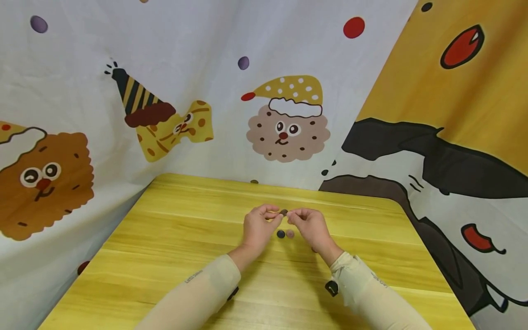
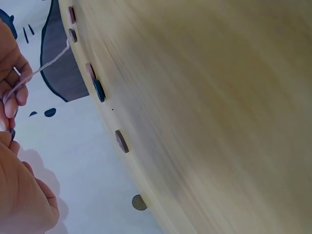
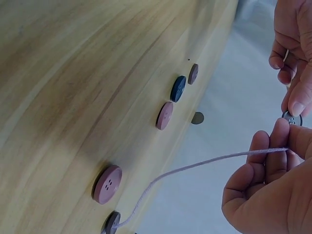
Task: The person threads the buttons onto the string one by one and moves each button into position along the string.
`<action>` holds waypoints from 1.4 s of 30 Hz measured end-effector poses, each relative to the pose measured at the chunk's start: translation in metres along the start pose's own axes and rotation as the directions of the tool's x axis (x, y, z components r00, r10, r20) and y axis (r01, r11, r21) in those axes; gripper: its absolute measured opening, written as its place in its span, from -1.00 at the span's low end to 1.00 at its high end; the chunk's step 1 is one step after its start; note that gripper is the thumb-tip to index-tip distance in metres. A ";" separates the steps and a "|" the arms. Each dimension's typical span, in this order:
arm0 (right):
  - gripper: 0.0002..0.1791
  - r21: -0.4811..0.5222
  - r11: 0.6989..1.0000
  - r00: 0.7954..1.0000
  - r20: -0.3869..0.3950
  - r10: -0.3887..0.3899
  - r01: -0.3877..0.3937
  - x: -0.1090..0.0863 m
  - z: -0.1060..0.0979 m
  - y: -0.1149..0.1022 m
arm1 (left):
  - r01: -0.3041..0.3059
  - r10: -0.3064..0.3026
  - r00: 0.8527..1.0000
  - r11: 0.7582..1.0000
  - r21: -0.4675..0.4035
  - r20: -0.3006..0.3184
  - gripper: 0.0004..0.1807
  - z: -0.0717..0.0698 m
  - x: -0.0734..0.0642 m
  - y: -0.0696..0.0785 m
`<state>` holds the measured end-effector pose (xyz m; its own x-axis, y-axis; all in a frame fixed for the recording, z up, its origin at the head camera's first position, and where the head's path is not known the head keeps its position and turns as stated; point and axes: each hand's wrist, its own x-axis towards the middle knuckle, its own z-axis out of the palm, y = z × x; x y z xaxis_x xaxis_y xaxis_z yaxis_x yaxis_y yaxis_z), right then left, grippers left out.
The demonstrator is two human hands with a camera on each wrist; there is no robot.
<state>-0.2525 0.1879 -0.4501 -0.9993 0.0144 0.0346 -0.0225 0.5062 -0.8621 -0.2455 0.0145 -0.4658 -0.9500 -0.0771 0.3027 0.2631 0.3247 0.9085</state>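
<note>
Well, the table [image 1: 173, 256] has a yellowish wood-grain top with streaks running across it and rounded far corners. Behind it and down the sides hangs a white cloth [image 1: 185, 55] printed with cartoons: a pink biscuit [image 1: 268, 146] in a dotted cap, a piece of cheese [image 1: 200, 130] in a striped party hat, a brown biscuit [image 1: 62, 192], and a large black, white and yellow figure at the right. 2 cream sleeves [image 1: 210, 282] reach in over the tabletop.

The held button [image 3: 294, 118] is small, round and dark-rimmed, with a greyer face and tiny holes at its centre. It is up between the 2 hands, above the far part of the table. The left hand [image 1: 259, 229] pinches it between thumb and finger. The right hand [image 1: 311, 227], fingers curled, pinches a lilac cord [image 3: 190, 165] close beside it; whether the cord passes through the button I cannot tell.

From there the cord sags to a dark button [image 3: 112, 223] on the tabletop, next to a large pink button [image 3: 107, 184]. Farther along, a smaller pink button [image 3: 165, 116] and a navy button [image 3: 178, 88] sit side by side, with a brown button [image 3: 193, 73] beyond.
</note>
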 end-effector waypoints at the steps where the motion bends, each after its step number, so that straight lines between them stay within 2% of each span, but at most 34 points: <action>1: -0.75 -0.002 1.000 1.000 -0.007 -0.003 0.003 0.000 0.000 0.000 | 0.000 0.000 1.000 1.000 0.002 0.000 -0.85 0.000 0.000 0.000; 9: -0.72 -0.021 0.998 0.997 -0.064 -0.053 0.052 -0.002 0.003 0.003 | -0.009 0.009 1.000 1.000 -0.012 -0.011 -0.83 0.004 0.000 -0.002; 21: -0.71 -0.016 0.995 0.986 -0.132 -0.102 0.101 -0.006 0.006 0.003 | 0.022 -0.022 1.000 1.000 -0.017 -0.013 -0.77 0.005 -0.001 -0.001; 26: -0.77 -0.038 0.990 0.976 -0.166 -0.139 0.134 -0.006 0.008 0.003 | 0.046 -0.046 0.999 0.999 -0.011 -0.007 -0.77 0.007 -0.001 -0.001; 34: -0.78 -0.051 0.985 0.968 -0.182 -0.173 0.166 -0.008 0.008 0.004 | 0.041 -0.041 0.999 0.999 -0.017 -0.019 -0.78 0.008 -0.002 -0.003; 42: -0.84 -0.026 0.976 0.958 -0.188 -0.217 0.216 -0.008 0.008 0.007 | 0.088 -0.089 0.996 0.993 -0.080 -0.005 -0.76 0.007 -0.002 0.000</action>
<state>-0.2449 0.1843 -0.4604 -0.9469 0.0660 0.3148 -0.2367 0.5196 -0.8210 -0.2451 0.0215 -0.4690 -0.9687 -0.1107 0.2220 0.1908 0.2397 0.9519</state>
